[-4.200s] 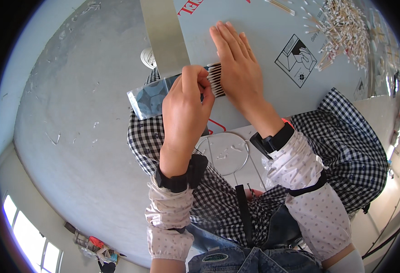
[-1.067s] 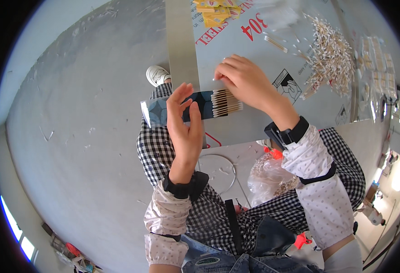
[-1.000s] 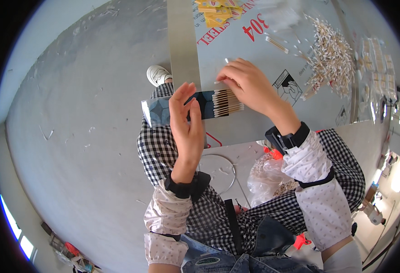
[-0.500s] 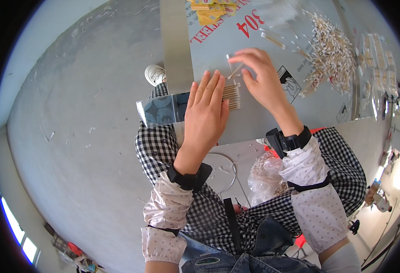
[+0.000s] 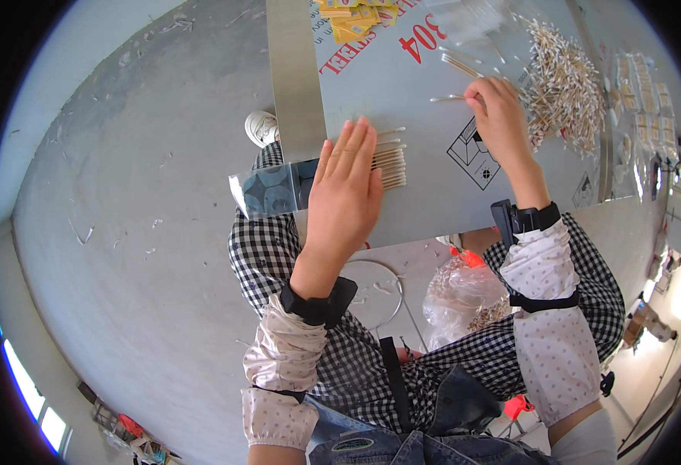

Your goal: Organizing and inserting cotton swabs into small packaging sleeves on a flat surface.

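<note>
My left hand (image 5: 345, 186) lies flat with its fingers stretched out, pressing on a row of cotton swabs (image 5: 391, 168) whose white tips stick out to the right of it. One more swab (image 5: 389, 131) lies slightly apart, above that row. From under the left side of the hand a clear plastic pouch (image 5: 270, 190) with a dark pattern reaches over the table edge. Farther right, my right hand (image 5: 500, 116) is closed in a pinch on a cotton swab (image 5: 447, 98), its white end pointing left; whether it is one or two is hard to tell.
A big loose heap of cotton swabs (image 5: 565, 85) lies to the right, with a few strays (image 5: 462, 65) beside it. Yellow packets (image 5: 356, 19) sit at the far edge. Packed swab bundles (image 5: 644, 101) stand far right. Below the table hangs a clear bag (image 5: 456, 302).
My right hand has moved right and slightly away from the row, toward the heap, and now pinches a swab. The crossed swabs above the row are gone. My left hand stays nearly in place.
</note>
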`<action>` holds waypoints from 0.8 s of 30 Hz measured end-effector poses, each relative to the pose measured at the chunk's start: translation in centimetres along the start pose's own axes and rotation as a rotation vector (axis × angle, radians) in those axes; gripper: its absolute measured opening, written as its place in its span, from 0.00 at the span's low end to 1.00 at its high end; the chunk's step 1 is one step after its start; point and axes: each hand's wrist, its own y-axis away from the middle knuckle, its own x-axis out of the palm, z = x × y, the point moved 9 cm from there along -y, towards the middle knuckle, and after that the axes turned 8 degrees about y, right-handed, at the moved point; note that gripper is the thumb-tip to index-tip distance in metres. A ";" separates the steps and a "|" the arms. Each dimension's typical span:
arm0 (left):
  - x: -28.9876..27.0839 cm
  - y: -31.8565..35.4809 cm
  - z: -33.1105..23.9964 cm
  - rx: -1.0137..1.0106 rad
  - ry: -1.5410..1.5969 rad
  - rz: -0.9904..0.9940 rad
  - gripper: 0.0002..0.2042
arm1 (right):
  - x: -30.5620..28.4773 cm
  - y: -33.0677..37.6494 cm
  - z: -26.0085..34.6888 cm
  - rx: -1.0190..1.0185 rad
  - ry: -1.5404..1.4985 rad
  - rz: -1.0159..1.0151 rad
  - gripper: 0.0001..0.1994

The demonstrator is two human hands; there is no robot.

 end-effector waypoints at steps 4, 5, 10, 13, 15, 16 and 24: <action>-2.8 0.3 2.4 -0.202 0.513 -0.230 0.25 | 0.2 0.9 -0.7 0.087 0.054 0.045 0.04; -3.8 0.4 2.0 -0.231 0.539 -0.256 0.26 | 0.1 1.2 -1.1 0.107 0.096 0.027 0.04; -4.4 2.7 4.2 -0.336 0.805 -0.464 0.25 | -0.4 1.3 -0.5 0.171 -0.027 -0.052 0.05; -3.7 4.0 4.7 -0.412 0.891 -0.536 0.23 | 0.0 1.0 5.0 0.072 -0.285 -0.069 0.06; -2.9 4.4 4.7 -0.424 0.958 -0.576 0.22 | 0.9 0.5 7.9 0.007 -0.382 -0.023 0.06; -2.6 4.3 4.6 -0.426 0.956 -0.576 0.22 | 1.4 0.2 9.0 -0.024 -0.387 0.007 0.06; -1.0 3.8 4.4 -0.425 1.054 -0.553 0.22 | 2.4 -0.2 11.2 -0.129 -0.340 0.119 0.04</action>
